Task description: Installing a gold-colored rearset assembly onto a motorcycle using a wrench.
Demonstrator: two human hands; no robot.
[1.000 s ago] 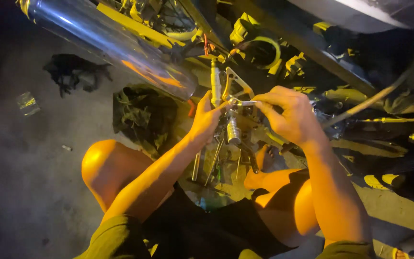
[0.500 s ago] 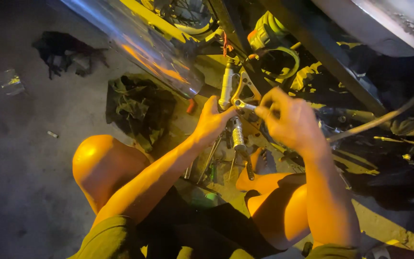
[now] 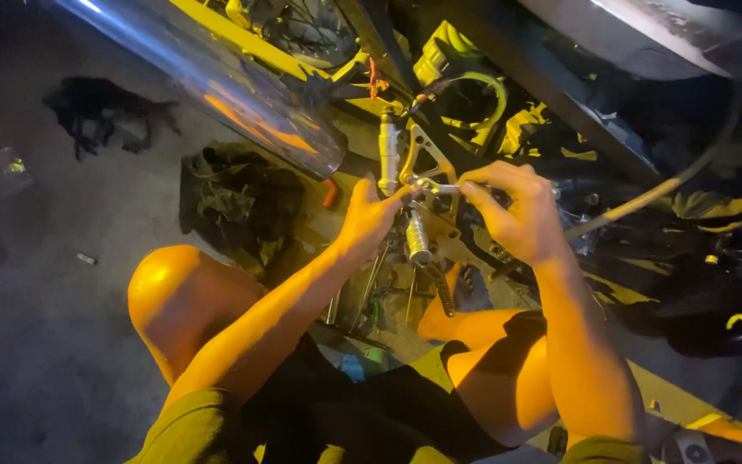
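Note:
I squat beside a motorcycle and look down at its footrest bracket (image 3: 427, 159), a silver triangular metal piece with a ribbed foot peg (image 3: 417, 239) below it. My right hand (image 3: 517, 210) is closed on a thin silver wrench (image 3: 440, 187) that sits on a fastener at the bracket. My left hand (image 3: 367, 219) reaches in from the left, fingertips pressed against the bracket next to the wrench head. A silver cylinder (image 3: 388, 150) stands upright just left of the bracket.
A long chrome exhaust pipe (image 3: 216, 77) runs across the upper left. A crumpled dark rag (image 3: 238, 202) lies on the ground under it, another dark heap (image 3: 100, 116) farther left. A cable (image 3: 663, 185) curves at right. My bare knees (image 3: 178, 292) sit below the hands.
The view has shifted slightly, so the bike and hands sit a little differently in frame. Both hands stay at the bracket, the right one still on the wrench.

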